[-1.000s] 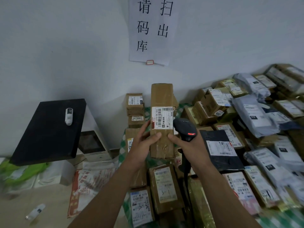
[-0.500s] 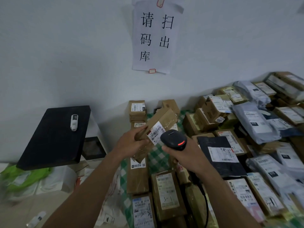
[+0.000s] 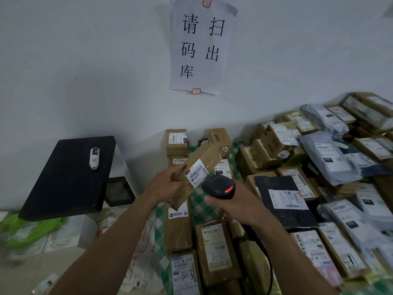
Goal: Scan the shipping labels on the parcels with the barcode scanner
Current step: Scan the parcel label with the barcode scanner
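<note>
Brown cardboard oblong parcel is held tilted, its lower end gripped by the fingers of the left hand. Fingers of the right hand clasp the black handheld barcode scanner just below the white shipping label. Likely fault: tilt or tape glare defeats the read.

Both bare forearms come in from the bottom edge and angle toward the centre, sleeves not visible. The left hand is up, fingers and thumb curled round the lower end of a long parcel, holding it tilted. The right hand sits just right of it and slightly lower, back of hand to the camera, fingers wrapped round the handle of the scanner, its head aimed toward the left hand. The hands are near each other, not touching.
</note>
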`<state>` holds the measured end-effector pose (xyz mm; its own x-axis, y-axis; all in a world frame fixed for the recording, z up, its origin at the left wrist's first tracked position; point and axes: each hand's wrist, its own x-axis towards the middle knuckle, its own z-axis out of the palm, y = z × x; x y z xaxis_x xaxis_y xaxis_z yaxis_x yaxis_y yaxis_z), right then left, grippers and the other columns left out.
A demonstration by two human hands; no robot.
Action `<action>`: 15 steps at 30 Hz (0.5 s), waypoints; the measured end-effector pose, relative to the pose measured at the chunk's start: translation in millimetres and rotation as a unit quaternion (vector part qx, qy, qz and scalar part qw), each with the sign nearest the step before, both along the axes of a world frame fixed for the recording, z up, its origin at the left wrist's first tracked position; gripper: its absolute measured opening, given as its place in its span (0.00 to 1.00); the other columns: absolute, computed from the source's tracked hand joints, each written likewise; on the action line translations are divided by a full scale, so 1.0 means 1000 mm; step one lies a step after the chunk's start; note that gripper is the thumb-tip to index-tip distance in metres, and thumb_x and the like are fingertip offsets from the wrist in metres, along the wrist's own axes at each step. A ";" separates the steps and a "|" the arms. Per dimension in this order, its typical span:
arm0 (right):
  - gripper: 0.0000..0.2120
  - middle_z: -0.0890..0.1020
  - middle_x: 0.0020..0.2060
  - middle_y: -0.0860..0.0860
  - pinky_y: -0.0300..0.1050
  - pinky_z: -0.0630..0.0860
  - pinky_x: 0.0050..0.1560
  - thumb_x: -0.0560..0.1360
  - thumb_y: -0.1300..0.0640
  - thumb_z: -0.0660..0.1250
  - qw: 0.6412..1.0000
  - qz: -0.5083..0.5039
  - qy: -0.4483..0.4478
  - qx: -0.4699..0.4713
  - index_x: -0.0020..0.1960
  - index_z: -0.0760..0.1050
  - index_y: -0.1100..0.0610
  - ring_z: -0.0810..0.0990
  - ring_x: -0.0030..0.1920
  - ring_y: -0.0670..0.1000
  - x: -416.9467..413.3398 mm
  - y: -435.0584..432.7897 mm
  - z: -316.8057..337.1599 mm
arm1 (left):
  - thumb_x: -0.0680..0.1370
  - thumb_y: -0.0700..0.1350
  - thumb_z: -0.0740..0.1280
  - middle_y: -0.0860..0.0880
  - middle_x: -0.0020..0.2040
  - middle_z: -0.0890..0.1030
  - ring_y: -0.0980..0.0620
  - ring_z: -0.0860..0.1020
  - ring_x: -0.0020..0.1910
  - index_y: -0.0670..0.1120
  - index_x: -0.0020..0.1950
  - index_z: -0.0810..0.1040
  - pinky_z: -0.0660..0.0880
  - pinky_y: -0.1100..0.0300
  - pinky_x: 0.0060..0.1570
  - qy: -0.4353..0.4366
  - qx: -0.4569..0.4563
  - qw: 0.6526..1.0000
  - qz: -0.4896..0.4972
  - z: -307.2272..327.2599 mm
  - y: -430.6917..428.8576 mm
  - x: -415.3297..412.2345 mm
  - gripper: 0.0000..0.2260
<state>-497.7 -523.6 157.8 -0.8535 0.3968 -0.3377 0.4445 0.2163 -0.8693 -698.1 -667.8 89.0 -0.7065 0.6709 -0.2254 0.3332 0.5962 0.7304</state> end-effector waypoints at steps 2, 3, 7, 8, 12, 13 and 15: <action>0.15 0.85 0.34 0.44 0.34 0.75 0.34 0.74 0.47 0.78 1.000 -0.006 -0.004 -0.006 0.57 0.79 0.44 0.80 0.32 0.39 0.000 0.000 0.000 | 0.80 0.52 0.70 0.52 0.70 0.78 0.51 0.80 0.60 0.65 0.78 0.66 0.78 0.46 0.62 0.009 -0.004 1.000 -0.006 -0.002 0.001 -0.001 0.28; 0.16 0.85 0.35 0.45 0.34 0.75 0.34 0.73 0.47 0.79 1.000 -0.008 -0.006 -0.008 0.58 0.79 0.44 0.81 0.32 0.39 0.000 0.001 -0.001 | 0.80 0.52 0.70 0.52 0.70 0.78 0.51 0.80 0.60 0.65 0.78 0.66 0.78 0.47 0.62 0.010 -0.006 1.000 -0.007 -0.003 0.001 -0.001 0.28; 0.18 0.86 0.36 0.46 0.34 0.76 0.34 0.73 0.47 0.79 1.000 -0.015 -0.009 -0.019 0.60 0.78 0.44 0.81 0.33 0.39 0.001 0.001 -0.001 | 0.80 0.52 0.70 0.51 0.71 0.77 0.49 0.80 0.62 0.65 0.78 0.65 0.78 0.46 0.62 0.012 -0.012 1.000 -0.011 -0.006 0.001 -0.004 0.28; 0.18 0.85 0.35 0.46 0.34 0.75 0.34 0.73 0.48 0.79 1.000 -0.015 -0.009 -0.021 0.60 0.78 0.44 0.81 0.33 0.39 0.000 0.001 0.000 | 0.80 0.52 0.70 0.51 0.71 0.77 0.49 0.80 0.62 0.65 0.78 0.65 0.78 0.46 0.62 0.011 -0.011 1.000 -0.010 -0.007 0.001 -0.004 0.28; 0.17 0.85 0.35 0.45 0.34 0.75 0.34 0.73 0.49 0.79 1.000 -0.011 -0.010 -0.026 0.59 0.78 0.44 0.81 0.33 0.39 -0.001 0.002 -0.001 | 0.80 0.52 0.70 0.51 0.71 0.77 0.50 0.80 0.61 0.64 0.79 0.65 0.78 0.47 0.62 0.015 -0.014 1.000 -0.016 -0.012 0.001 -0.006 0.28; 0.17 0.85 0.35 0.44 0.34 0.75 0.34 0.73 0.50 0.79 0.999 -0.010 -0.009 -0.029 0.59 0.78 0.44 0.81 0.32 0.39 -0.001 0.003 -0.002 | 0.80 0.52 0.70 0.51 0.71 0.77 0.50 0.80 0.61 0.64 0.79 0.65 0.78 0.47 0.61 0.015 -0.015 1.000 -0.018 -0.012 0.001 -0.006 0.28; 0.16 0.85 0.34 0.44 0.33 0.75 0.34 0.74 0.51 0.79 0.999 -0.007 -0.007 -0.033 0.59 0.78 0.44 0.81 0.32 0.39 -0.001 0.003 -0.001 | 0.81 0.52 0.69 0.51 0.70 0.78 0.51 0.80 0.60 0.64 0.79 0.65 0.78 0.46 0.61 0.015 -0.013 1.000 -0.017 -0.013 0.002 -0.004 0.28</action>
